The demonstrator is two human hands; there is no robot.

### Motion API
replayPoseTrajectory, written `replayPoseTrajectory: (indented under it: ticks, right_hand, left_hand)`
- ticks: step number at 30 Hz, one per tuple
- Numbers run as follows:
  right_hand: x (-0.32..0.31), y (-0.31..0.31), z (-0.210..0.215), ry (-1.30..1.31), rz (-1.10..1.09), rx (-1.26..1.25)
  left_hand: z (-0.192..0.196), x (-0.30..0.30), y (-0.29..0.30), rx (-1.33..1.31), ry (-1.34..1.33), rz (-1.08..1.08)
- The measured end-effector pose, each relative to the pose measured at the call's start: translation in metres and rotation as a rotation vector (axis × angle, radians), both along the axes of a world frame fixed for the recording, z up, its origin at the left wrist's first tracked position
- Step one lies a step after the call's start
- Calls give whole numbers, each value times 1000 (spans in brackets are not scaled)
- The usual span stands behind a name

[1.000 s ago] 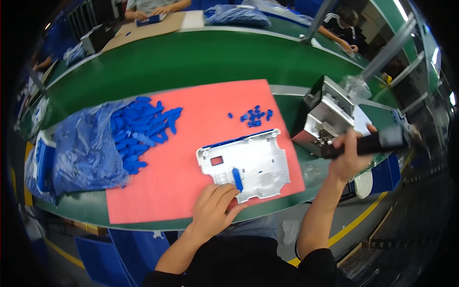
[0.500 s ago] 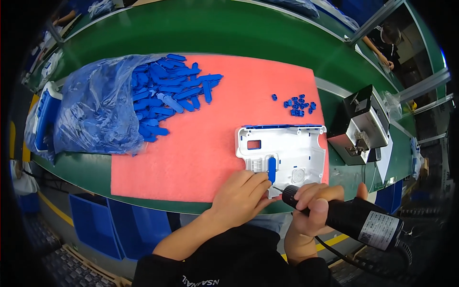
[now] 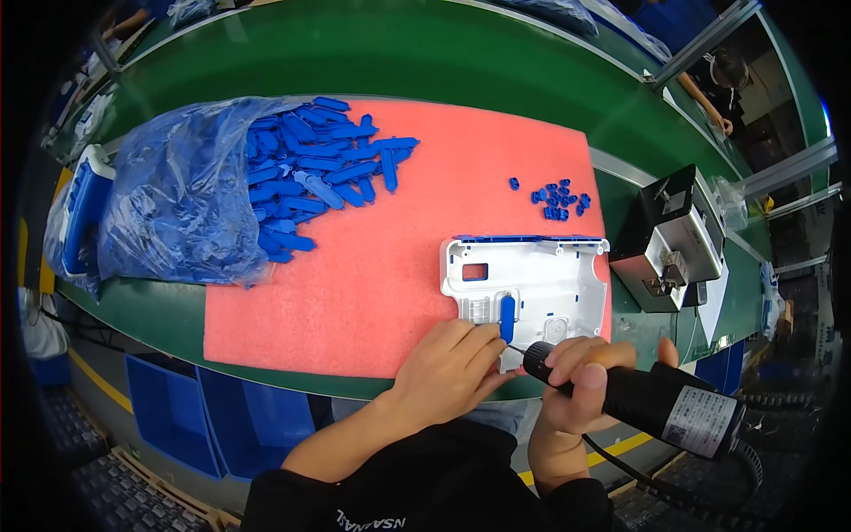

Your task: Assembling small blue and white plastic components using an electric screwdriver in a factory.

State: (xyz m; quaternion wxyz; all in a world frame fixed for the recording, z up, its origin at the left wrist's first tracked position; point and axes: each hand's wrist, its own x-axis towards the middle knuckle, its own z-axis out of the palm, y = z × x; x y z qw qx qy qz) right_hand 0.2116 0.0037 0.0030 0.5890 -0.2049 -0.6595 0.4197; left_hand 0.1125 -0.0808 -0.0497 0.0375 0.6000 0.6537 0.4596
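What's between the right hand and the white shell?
Head view: the ribbed nose and thin bit of the black power tool, angled toward the shell.

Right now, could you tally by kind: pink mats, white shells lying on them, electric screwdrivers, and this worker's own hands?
Pink mat: 1
White shell: 1
Electric screwdriver: 1
Own hands, left hand and right hand: 2
Total: 5

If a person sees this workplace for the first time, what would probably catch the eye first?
Probably the bright pink mat across the middle of the green bench, with the heap of blue strips at the mouth of a plastic bag on its left. Next, perhaps, the white shell near the mat's right front corner, where the right hand holds a black power driver, its tip beside the left hand.
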Motion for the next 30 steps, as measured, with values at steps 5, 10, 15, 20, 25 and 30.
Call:
replayPoseTrajectory:
  ticks: [5,10,15,20,25,30]
  right_hand:
    - [7,-5,17,-41,56,-102]
    - [6,-5,17,-9,69,-110]
    - [7,-11,26,32,46,-149]
    - [19,-9,21,28,138,-153]
    - [20,-10,20,30,159,-135]
    - [23,-20,18,31,189,-118]
  left_hand:
    - [1,0,0,3,4,-5]
    - [2,0,0,-3,48,-11]
    - [1,1,0,-11,81,-15]
    - [3,0,-2,-38,83,-9]
    - [0,-1,1,22,33,-9]
    - [-2,-2,-1,28,47,-16]
